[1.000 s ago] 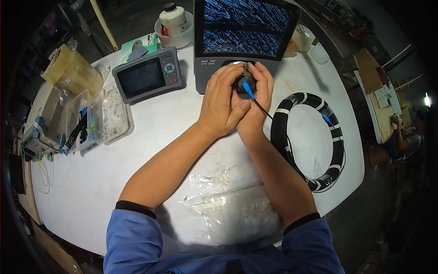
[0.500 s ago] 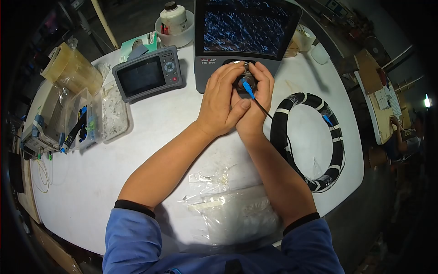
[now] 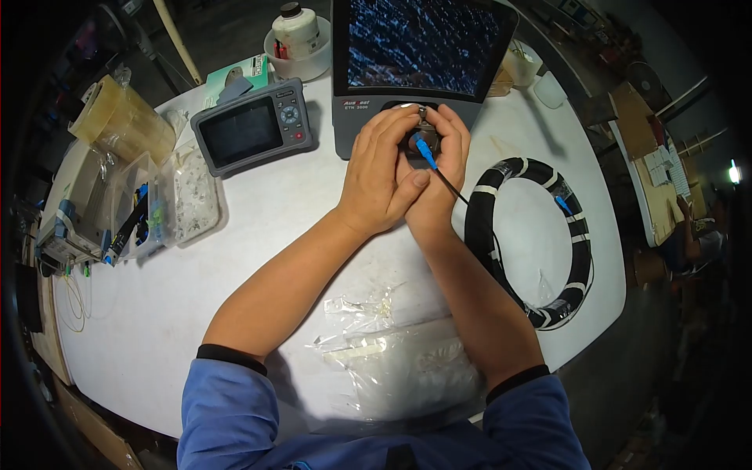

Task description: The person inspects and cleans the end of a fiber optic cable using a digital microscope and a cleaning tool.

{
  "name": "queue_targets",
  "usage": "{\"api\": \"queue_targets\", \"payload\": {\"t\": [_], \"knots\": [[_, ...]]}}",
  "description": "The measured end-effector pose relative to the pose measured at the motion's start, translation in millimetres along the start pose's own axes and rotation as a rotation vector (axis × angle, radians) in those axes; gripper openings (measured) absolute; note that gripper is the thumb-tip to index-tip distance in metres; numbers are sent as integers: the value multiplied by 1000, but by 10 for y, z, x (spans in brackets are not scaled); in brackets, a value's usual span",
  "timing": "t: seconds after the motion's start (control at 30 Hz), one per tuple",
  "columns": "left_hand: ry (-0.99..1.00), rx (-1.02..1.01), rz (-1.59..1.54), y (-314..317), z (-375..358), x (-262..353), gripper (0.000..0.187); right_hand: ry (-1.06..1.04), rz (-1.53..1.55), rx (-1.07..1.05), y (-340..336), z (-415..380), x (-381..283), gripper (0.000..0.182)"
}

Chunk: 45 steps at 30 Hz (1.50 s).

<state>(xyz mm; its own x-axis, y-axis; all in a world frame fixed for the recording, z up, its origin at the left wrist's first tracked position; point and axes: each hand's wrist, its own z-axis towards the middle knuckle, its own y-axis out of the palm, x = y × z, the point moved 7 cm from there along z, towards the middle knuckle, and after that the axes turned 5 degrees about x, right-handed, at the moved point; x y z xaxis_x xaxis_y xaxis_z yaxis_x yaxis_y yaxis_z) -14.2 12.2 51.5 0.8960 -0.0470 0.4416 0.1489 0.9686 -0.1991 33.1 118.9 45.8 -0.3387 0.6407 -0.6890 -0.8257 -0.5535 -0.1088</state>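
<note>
My left hand (image 3: 380,176) and my right hand (image 3: 440,168) are pressed together at the base of a grey inspection unit (image 3: 415,59) whose screen shows a speckled blue-black picture. Between the fingers a blue fibre connector (image 3: 425,150) sits in a dark round port, and both hands grip it. Its thin black cable (image 3: 454,188) runs right to a coiled black cable (image 3: 533,243) banded with white tape.
A grey handheld tester (image 3: 249,127) lies left of the unit. Further left are clear boxes of small parts (image 3: 160,207), a tape roll (image 3: 117,117) and a white bottle (image 3: 296,33). Clear plastic bags (image 3: 399,360) lie near the white table's (image 3: 157,313) front edge.
The hands hold the same place on the connector. The speckled picture on the screen has shifted slightly.
</note>
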Motion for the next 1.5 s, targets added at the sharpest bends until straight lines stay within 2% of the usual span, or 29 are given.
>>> {"api": "queue_targets", "payload": {"t": [0.23, 0.3, 0.43, 0.5, 1.33, 1.43, 1.5], "knots": [[15, -29, 40, 8, -12, -8, 63, -24, -42, -3, 25, 2, 28, 63], [-71, 28, -27, -7, -18, -67, 67, -54, -87, 33, 18, -2, 23, 68], [-81, 18, -24, -10, -12, -80, 67, -54, -156, 17, 49, -25, 112, 68], [-91, 21, -22, -18, -12, -87, 65, 52, -113, 31, 47, -36, 178, 63], [-74, 16, 23, -16, -5, -66, 59, 108, -88, 5, 16, -2, 170, 63], [-75, 27, 7, -22, -11, -51, 56, 133, -68, 0, 41, -10, 195, 63], [-180, 129, 38, -95, -40, -94, 45, 167, -71, 40, 54, -20, 218, 62]]}}
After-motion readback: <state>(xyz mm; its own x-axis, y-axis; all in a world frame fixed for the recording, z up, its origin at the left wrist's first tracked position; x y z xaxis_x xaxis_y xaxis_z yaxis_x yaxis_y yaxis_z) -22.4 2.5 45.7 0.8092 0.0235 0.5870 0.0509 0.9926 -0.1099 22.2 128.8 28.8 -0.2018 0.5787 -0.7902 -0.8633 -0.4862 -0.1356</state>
